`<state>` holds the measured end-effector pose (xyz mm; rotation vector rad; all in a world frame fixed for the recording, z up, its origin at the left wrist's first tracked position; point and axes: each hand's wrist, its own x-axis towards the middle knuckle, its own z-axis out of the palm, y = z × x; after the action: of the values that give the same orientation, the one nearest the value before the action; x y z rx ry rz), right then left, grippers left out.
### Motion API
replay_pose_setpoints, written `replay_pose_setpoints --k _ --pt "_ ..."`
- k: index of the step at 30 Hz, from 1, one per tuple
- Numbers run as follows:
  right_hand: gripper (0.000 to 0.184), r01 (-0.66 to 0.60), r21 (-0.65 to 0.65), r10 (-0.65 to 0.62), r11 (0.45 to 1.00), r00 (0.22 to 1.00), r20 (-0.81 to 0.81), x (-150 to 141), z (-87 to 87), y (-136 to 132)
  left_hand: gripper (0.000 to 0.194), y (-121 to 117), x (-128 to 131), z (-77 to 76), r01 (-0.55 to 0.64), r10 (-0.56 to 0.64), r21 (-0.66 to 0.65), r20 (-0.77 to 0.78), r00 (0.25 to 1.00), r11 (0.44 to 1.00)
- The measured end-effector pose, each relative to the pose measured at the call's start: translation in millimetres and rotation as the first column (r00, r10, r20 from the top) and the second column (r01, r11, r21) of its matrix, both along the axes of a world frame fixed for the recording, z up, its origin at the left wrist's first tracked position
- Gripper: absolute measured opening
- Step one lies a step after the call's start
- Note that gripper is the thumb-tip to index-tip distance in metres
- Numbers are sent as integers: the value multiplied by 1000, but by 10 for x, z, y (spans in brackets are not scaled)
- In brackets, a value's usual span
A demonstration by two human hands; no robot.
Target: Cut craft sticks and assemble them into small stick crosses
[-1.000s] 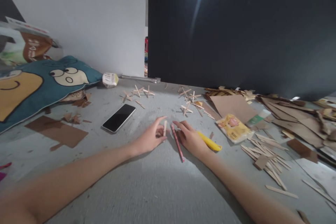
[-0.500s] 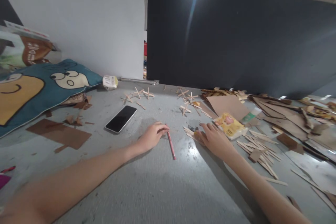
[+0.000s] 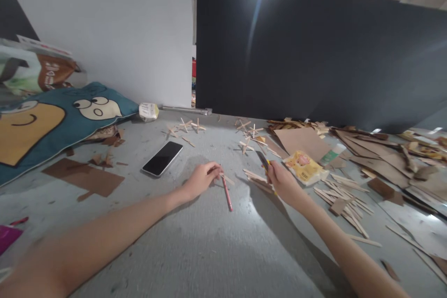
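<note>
My right hand (image 3: 283,181) is closed around a yellow-and-black utility knife (image 3: 263,160), its dark front end pointing up and away to the left. My left hand (image 3: 203,178) rests on the grey table with its fingers pinched on a short wooden craft stick (image 3: 229,179), which pokes out to the right of the fingertips. A red pencil (image 3: 227,196) lies just below that stick, its upper end close to the fingertips. Several loose craft sticks (image 3: 256,177) lie beside the knife, to its left.
A phone (image 3: 162,159) lies left of my left hand. Small crossed-stick pieces (image 3: 246,144) stand farther back. Right of my right hand are a yellow packet (image 3: 304,166), a glue stick (image 3: 331,154), a craft-stick pile (image 3: 345,198) and cardboard (image 3: 300,142). A blue cushion (image 3: 78,116) sits at left.
My right hand has picked up the utility knife from the table and raised it slightly. A short craft stick now shows at my left fingertips. The pencil stays nearly in place.
</note>
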<state>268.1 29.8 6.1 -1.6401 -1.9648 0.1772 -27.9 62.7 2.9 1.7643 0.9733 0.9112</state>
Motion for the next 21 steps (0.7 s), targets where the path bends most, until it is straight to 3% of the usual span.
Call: replay_pose_setpoints --k 2,4,8,10,13,16,19,21 --pt "35 -37 -26 35 999 995 -89 -195 97 37 30 -3 6 2 -15 15 -28 35 999 1000" --pt "41 -103 -137 74 985 976 -204 -429 191 74 32 -3 8 -3 -45 49 -44 84 995 998" --pt "48 -299 -329 137 896 889 -437 -841 260 136 41 41 8 -22 -116 125 -56 202 971 992" --pt "45 -331 -317 135 889 849 -511 -976 217 160 46 81 12 -31 -138 154 -75 265 952 988" --pt "43 -293 -247 86 924 786 -612 -1111 105 179 49 119 25 -42 -153 184 -118 334 924 981" --pt "43 -291 -201 79 935 725 -685 -1200 17 164 45 97 34 -44 -78 101 -99 256 961 992" --pt "40 -300 -165 122 940 746 -655 -1245 -15 109 43 48 31 -43 -23 29 -42 141 990 999" --pt "36 -298 -139 152 945 770 -620 -1242 -29 62 43 39 25 -52 -58 62 -33 126 990 998"
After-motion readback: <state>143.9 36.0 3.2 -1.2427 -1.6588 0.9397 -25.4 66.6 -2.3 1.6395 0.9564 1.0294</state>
